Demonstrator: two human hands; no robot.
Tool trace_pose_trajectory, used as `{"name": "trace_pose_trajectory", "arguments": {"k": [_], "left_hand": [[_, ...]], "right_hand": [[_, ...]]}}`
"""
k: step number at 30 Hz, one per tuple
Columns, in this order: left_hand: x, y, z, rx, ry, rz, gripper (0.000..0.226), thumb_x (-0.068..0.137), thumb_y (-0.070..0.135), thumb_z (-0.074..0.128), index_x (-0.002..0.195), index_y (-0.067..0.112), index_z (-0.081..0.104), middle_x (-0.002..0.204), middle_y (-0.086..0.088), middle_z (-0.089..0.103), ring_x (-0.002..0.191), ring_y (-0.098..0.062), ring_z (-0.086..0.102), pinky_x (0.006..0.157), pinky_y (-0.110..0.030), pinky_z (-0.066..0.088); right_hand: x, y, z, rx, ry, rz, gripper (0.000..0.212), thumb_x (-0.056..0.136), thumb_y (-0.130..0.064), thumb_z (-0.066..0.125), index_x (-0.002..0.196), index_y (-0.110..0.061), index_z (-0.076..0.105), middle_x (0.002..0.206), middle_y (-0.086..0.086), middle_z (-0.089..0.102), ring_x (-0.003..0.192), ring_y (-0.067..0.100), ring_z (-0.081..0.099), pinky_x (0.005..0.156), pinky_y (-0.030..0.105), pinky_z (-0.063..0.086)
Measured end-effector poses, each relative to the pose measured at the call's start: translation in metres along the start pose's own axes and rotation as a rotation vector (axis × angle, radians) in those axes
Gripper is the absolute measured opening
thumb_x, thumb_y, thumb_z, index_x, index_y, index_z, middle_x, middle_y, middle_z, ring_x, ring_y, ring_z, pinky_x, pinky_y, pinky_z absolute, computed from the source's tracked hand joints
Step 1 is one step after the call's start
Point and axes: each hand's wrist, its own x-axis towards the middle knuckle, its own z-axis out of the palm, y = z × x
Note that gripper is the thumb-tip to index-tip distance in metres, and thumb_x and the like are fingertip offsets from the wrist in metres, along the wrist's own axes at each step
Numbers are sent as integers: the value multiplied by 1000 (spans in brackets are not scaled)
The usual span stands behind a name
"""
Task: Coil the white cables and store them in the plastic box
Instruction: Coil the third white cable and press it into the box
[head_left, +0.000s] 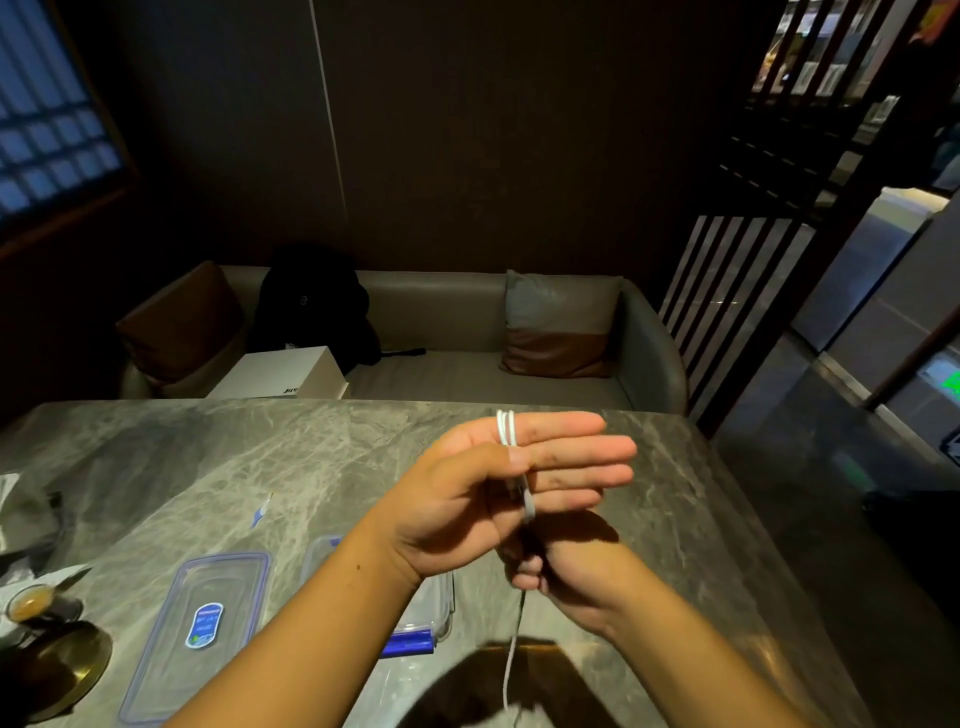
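A white cable is looped a few turns around the straight fingers of my left hand, which is held flat above the marble table, thumb pressing the loops. Just below it my right hand pinches the cable's loose run, which hangs down toward my lap. The clear plastic box with a blue clasp lies on the table under my left forearm, mostly hidden. Its clear blue-rimmed lid lies flat to the left of it.
A marble table fills the foreground. A small cup and a brass dish sit at the left edge, with a small blue-white scrap farther in. Behind the table is a grey sofa with cushions, a black bag and a white box.
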Motion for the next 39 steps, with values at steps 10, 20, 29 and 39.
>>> {"name": "trace_pose_trajectory", "arguments": {"k": [10,20,29,39], "left_hand": [[-11,-4,-38,15,227,-17,43,99,1,33,140,-9,40,142,-30,47,133,-42,46,112,-47,36],[-20,-13,-43,88,238,-88,42,99,-1,34,140,-9,40,139,-30,51,128,-40,52,108,-45,42],[-13,-24,-21,-13,294,-60,30,100,2,41,116,-1,66,113,-22,67,106,-28,66,105,-44,46],[-15,-24,-16,-117,278,-108,32,96,11,49,122,1,65,128,-29,59,122,-41,57,104,-46,47]], "right_hand": [[-42,-14,20,-456,-114,-128,21,100,-12,51,87,-8,67,56,3,51,43,10,36,40,21,32],[-74,-78,21,-767,-53,-342,20,94,-7,61,77,1,68,51,-7,50,41,-1,38,43,9,29],[-73,-120,37,-1018,-152,-493,21,93,-17,62,78,-5,72,60,-1,63,53,-1,55,54,13,42],[-43,-127,19,-942,-50,-517,22,93,-14,64,76,-3,71,58,4,58,53,10,49,51,21,39]]}}
